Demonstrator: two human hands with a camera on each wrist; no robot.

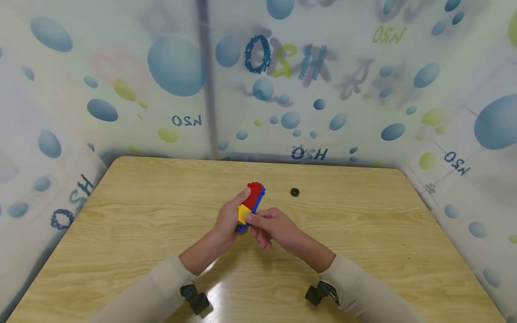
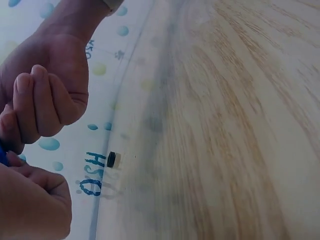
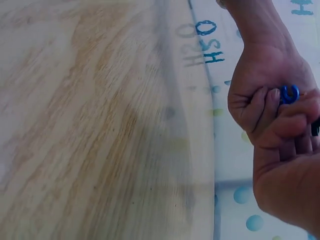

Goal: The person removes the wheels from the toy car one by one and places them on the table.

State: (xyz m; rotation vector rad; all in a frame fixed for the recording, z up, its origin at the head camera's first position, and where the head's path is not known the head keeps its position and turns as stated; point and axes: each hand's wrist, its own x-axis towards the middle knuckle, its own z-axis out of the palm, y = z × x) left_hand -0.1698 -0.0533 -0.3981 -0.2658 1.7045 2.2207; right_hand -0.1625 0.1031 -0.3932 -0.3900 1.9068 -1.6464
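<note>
A building-block toy (image 1: 253,197) in red, yellow and blue is held up over the table, tilted to the right. My left hand (image 1: 227,220) grips it from the left, thumb along the red part. On its lower right side, my right hand (image 1: 276,226) pinches it near the yellow block (image 1: 243,212), the other fingers curled below. A blue C-shaped clip (image 3: 290,94) shows between the hands in the right wrist view, with a dark part (image 3: 315,127) at the frame edge beside the right fingers. Much of the toy's underside is hidden by the hands.
A small black ring-like wheel (image 1: 295,192) lies on the wooden table (image 1: 363,215), beyond and right of the hands. A pale wall covering (image 1: 347,80) with blue and green dots stands along the table's back and sides.
</note>
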